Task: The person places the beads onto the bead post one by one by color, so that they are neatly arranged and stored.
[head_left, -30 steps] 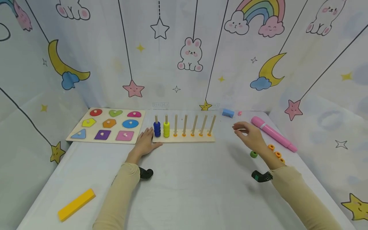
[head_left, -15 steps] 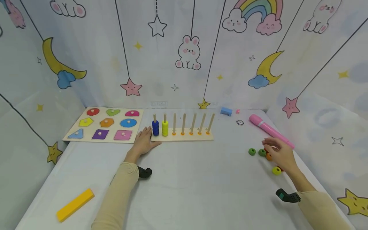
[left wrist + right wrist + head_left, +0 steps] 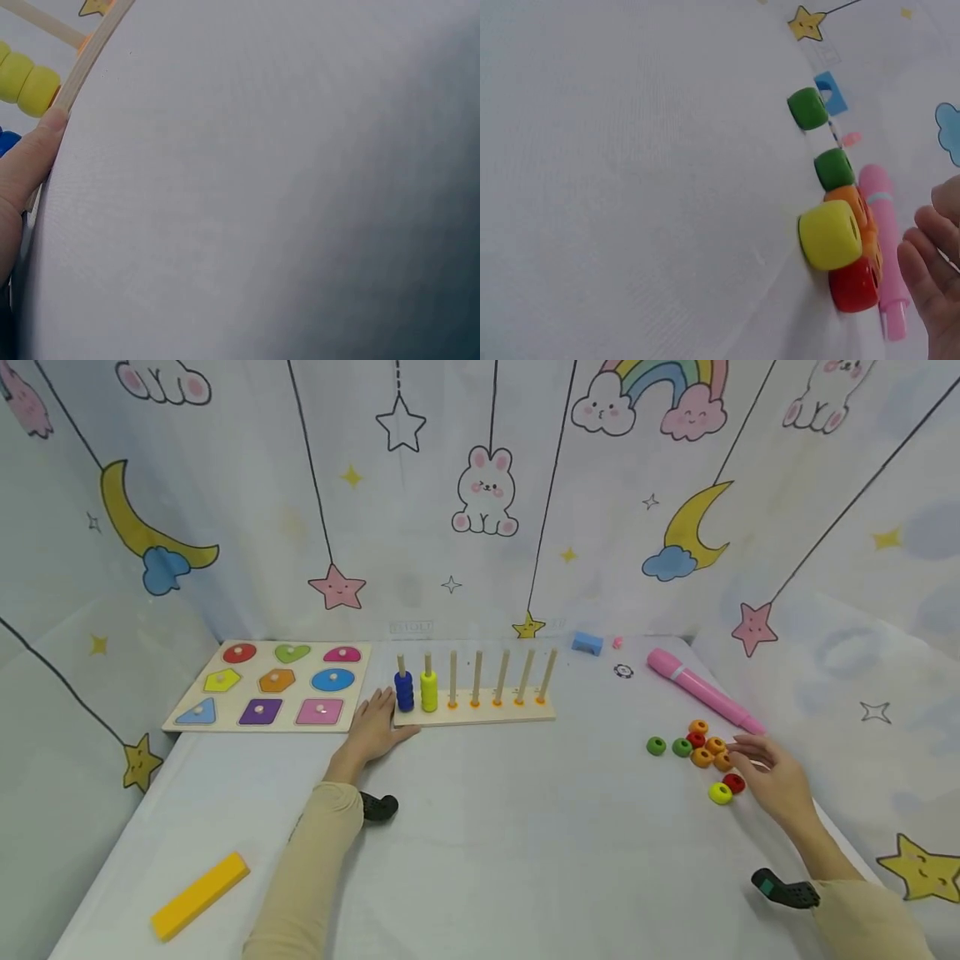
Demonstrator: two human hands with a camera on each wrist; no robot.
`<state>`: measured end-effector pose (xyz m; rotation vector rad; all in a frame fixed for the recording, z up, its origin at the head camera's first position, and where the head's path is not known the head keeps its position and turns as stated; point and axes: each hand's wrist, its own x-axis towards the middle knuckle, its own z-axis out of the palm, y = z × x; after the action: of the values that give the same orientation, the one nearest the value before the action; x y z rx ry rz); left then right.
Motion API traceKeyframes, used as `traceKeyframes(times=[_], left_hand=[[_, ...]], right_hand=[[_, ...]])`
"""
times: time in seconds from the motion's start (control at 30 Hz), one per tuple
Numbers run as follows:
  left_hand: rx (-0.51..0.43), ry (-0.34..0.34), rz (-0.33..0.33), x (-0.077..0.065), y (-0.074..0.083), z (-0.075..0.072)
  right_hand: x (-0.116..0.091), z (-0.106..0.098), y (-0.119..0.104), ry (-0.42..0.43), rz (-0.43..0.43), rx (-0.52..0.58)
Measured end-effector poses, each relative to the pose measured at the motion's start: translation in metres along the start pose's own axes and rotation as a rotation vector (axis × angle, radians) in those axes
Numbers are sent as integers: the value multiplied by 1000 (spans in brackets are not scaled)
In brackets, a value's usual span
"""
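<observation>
A wooden peg board [image 3: 487, 713] carries a row of upright pegs. Blue beads [image 3: 404, 692] are stacked on its leftmost peg and yellow beads [image 3: 428, 692] on the neighbouring one. My left hand [image 3: 369, 731] rests at the board's left end, its thumb [image 3: 41, 146] along the front edge. To the right, my right hand [image 3: 776, 781] hovers with loosely bent fingers beside a cluster of loose beads, holding nothing. Its fingertips are right at an orange bead [image 3: 723, 762]. Around it lie a red bead [image 3: 733, 783], a yellow bead [image 3: 829, 235] and two green beads [image 3: 682, 747].
A shape puzzle board [image 3: 288, 681] lies left of the peg board. Behind the loose beads is a pink marker-like stick [image 3: 701, 689]. Farther back are a blue block [image 3: 587, 643] and a small patterned disc [image 3: 623, 671]. A yellow bar [image 3: 200, 896] lies front left.
My right hand has moved right and toward me, from beyond the peg board's right end to the right side of the loose beads, uncovering them. The left hand stays at the board.
</observation>
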<state>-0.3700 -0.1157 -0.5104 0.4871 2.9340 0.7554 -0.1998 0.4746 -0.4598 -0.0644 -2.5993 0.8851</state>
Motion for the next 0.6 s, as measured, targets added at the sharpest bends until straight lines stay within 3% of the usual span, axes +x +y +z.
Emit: traceKeyframes(times=[0.23,0.47,0.6], left_hand=[[-2,-4,-1,-1,1,-1],[3,-2,-3,-2,3,-2],[3,-5,0,-2,3,-1]], right_hand=[[-14,1,11,-79,-18,-67],[-21,0,7,-167,-214,-241],[-22,-1,5,-219,-271,-310]])
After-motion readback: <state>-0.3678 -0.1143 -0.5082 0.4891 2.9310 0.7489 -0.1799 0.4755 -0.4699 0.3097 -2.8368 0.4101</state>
